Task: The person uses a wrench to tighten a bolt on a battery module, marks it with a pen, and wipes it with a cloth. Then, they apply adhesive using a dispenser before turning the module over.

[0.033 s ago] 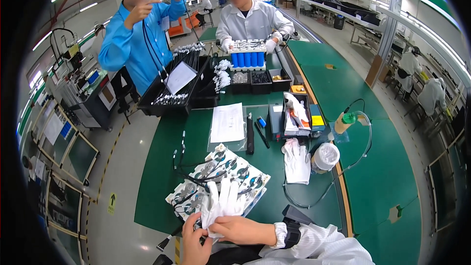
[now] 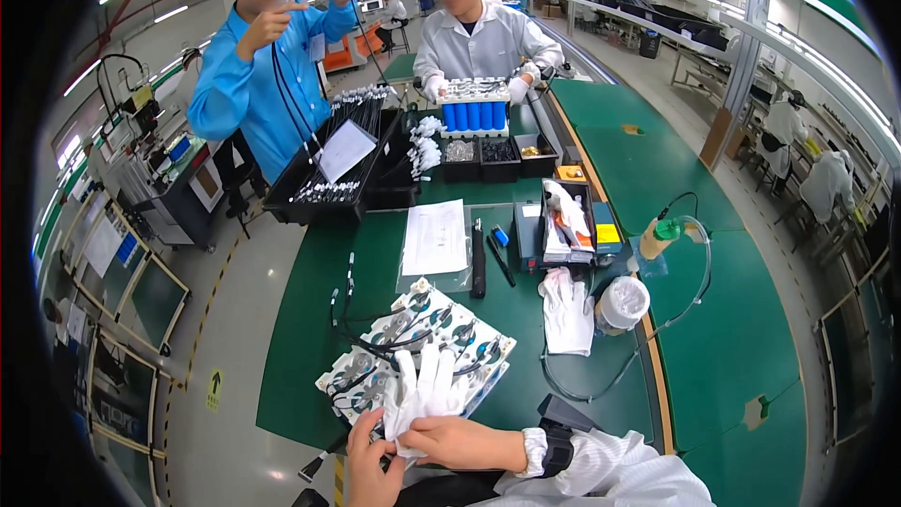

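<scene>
A white glove [image 2: 427, 385] lies limp over the near part of a white battery module [image 2: 483, 343], its fingers pointing away from me. My left hand [image 2: 371, 462] grips the left side of its cuff, fingers curled. The cuff's right side is pinched by my right hand [image 2: 450, 441], the thumb and fingers closed on the cloth. Both hands are bare. Black cables [image 2: 349, 305] run off the module's far left side, and round metallic cell ends show on its top. The glove hides part of the module's near edge.
Beyond the module lie a paper sheet [image 2: 435, 239], a black pen-like tool [image 2: 479, 261] and a blue-capped marker [image 2: 500, 237]. Another white glove [image 2: 567, 312] sits by a white tub [image 2: 622, 305]. Across the table, one co-worker [image 2: 483, 42] handles a blue-celled module; another [image 2: 267, 66] holds cables.
</scene>
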Demonstrator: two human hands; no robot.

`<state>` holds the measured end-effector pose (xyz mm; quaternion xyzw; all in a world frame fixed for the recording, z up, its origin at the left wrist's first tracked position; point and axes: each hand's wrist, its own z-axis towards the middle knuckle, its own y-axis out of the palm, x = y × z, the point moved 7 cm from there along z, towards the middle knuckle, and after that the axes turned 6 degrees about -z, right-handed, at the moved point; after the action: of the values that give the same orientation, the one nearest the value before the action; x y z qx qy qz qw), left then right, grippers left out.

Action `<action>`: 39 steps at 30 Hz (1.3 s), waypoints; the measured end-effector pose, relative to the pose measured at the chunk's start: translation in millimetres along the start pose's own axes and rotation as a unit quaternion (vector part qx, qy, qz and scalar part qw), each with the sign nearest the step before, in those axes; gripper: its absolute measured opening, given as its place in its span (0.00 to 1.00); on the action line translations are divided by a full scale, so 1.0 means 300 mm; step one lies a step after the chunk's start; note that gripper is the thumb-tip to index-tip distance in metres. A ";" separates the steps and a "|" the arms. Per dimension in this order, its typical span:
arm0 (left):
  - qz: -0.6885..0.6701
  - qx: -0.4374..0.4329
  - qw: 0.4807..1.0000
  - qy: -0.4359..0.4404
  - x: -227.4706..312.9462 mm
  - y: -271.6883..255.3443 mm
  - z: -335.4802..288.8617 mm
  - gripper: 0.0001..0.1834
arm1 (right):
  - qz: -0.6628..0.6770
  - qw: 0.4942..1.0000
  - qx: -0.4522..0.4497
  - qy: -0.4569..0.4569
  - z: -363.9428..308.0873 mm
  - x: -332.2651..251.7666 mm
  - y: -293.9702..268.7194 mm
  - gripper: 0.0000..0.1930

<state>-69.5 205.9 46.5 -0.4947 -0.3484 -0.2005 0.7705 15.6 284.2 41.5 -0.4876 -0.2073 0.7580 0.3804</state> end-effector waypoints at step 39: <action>-0.102 -0.057 0.993 0.022 -0.292 -0.238 0.412 0.23 | 0.196 0.794 0.534 0.213 -0.304 0.442 -0.629 0.09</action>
<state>-217.4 283.4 59.6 -0.4950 -0.3680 -0.3083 0.7242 136.7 500.2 53.5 -0.3864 0.4167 0.6833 0.4585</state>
